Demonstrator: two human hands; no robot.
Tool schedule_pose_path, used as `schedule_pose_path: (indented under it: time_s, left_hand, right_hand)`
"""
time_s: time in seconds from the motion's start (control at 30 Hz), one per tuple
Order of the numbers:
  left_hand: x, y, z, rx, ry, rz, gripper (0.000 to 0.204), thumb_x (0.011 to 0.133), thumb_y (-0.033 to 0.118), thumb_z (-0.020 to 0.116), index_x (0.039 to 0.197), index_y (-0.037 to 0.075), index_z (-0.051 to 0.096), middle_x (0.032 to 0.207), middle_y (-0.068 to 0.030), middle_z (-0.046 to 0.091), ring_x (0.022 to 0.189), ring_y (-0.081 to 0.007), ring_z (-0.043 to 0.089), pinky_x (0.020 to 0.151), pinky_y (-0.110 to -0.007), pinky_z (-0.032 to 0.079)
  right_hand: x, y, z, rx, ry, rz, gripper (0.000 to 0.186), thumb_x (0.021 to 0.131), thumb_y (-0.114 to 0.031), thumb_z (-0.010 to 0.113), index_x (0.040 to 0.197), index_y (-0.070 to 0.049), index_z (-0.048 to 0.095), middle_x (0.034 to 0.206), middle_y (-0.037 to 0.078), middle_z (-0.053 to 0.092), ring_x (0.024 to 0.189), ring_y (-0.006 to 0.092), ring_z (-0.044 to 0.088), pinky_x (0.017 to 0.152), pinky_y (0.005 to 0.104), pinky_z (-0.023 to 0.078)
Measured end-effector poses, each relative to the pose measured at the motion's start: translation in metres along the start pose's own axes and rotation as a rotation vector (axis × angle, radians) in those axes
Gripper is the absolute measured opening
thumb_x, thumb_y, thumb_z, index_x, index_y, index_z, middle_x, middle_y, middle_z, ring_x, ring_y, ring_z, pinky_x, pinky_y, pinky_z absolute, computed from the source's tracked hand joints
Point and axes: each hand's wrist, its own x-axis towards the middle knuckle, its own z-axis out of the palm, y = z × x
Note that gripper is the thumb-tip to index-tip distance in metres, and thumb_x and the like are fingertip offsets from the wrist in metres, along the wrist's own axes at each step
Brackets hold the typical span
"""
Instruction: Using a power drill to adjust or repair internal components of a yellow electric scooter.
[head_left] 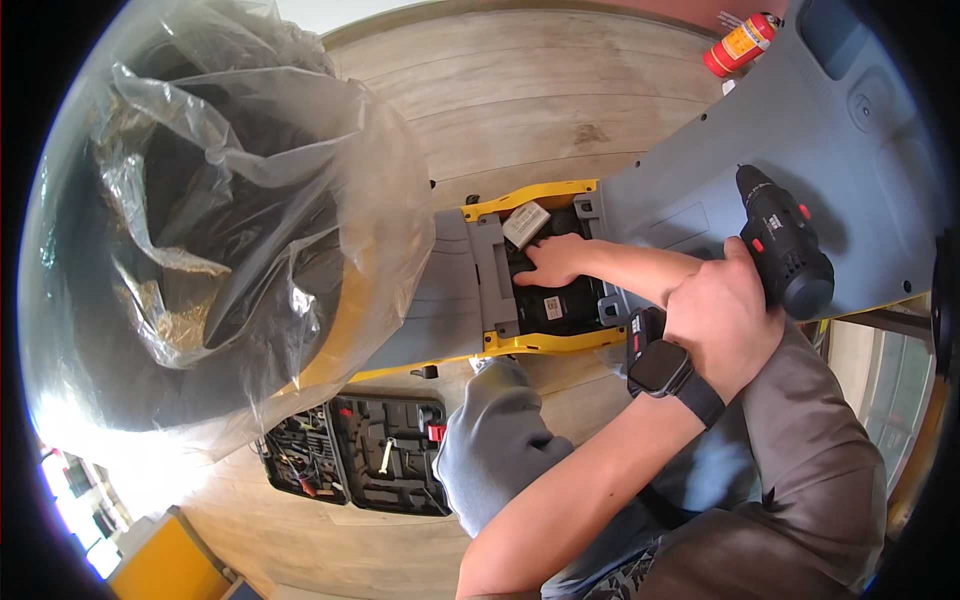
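Note:
My arms are crossed. My left hand [725,315], with a watch on its wrist, is wrapped round the handle of a black cordless drill [782,240]. The drill's bit end points up and away, and its battery base shows on the other side of the hand. My right hand [556,260] reaches left into an open compartment [490,265] in a grey and yellow machine body, its fingers spread on the black part [565,305] inside. Just beyond those fingers a box-shaped piece with a pale label [526,224] sits tilted. My left hand hides part of my right forearm.
Clear plastic wrap [330,180] covers the machine's large left end. A smooth grey panel [690,170] extends to the right. An open black tool case [390,455] lies on the wooden floor near my leg. A red fire extinguisher [740,45] stands at the far right.

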Motion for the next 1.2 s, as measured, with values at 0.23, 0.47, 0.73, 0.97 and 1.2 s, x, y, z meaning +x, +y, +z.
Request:
schedule_pose_path:
  time_s: [0.23,0.47,0.73,0.97,1.2]
  left_hand:
    - [-0.003,0.002,-0.004,-0.008,-0.021,-0.011,0.039,0.073,0.017,0.071,0.098,-0.008,0.055,0.079,-0.0253,0.068,0.078,-0.0407,0.069,0.071,-0.047,0.057]
    - [-0.005,0.001,-0.003,-0.006,-0.021,-0.003,0.038,0.074,0.017,0.071,0.099,-0.008,0.056,0.080,-0.0254,0.068,0.078,-0.0405,0.070,0.072,-0.047,0.057]
    - [-0.005,0.002,-0.004,-0.002,-0.022,-0.023,0.037,0.074,0.017,0.071,0.098,-0.007,0.056,0.082,-0.0256,0.069,0.078,-0.0406,0.070,0.073,-0.047,0.058]
    - [-0.004,0.000,0.000,-0.045,-0.061,0.004,0.040,0.076,0.018,0.071,0.102,-0.007,0.053,0.085,-0.0253,0.070,0.081,-0.0408,0.071,0.073,-0.047,0.058]
    - [-0.005,-0.003,-0.002,-0.059,-0.028,0.004,0.037,0.077,0.019,0.071,0.101,-0.005,0.054,0.085,-0.0252,0.070,0.082,-0.0403,0.071,0.073,-0.047,0.058]
  right_hand:
    - [0.000,-0.009,-0.002,-0.060,-0.020,0.025,0.100,0.085,-0.077,0.044,0.150,-0.002,0.039,0.146,0.019,0.051,0.133,0.0321,0.052,0.107,0.0432,0.043]
    - [-0.003,-0.008,0.001,-0.080,0.013,0.028,0.100,0.083,-0.078,0.046,0.149,-0.002,0.041,0.142,0.019,0.055,0.129,0.0322,0.055,0.105,0.0434,0.045]
    - [-0.004,-0.002,0.003,-0.138,0.100,-0.058,0.097,0.082,-0.078,0.049,0.142,-0.001,0.048,0.136,0.020,0.059,0.122,0.0334,0.060,0.100,0.0442,0.049]
    - [-0.017,0.002,0.014,-0.218,0.299,-0.142,0.078,0.086,-0.066,0.056,0.122,0.003,0.060,0.124,0.019,0.063,0.122,0.0339,0.056,0.094,0.0455,0.053]
    - [-0.025,-0.012,0.013,-0.402,0.322,-0.068,0.073,0.089,-0.064,0.054,0.121,0.002,0.062,0.125,0.015,0.062,0.133,0.0306,0.043,0.100,0.0417,0.043]
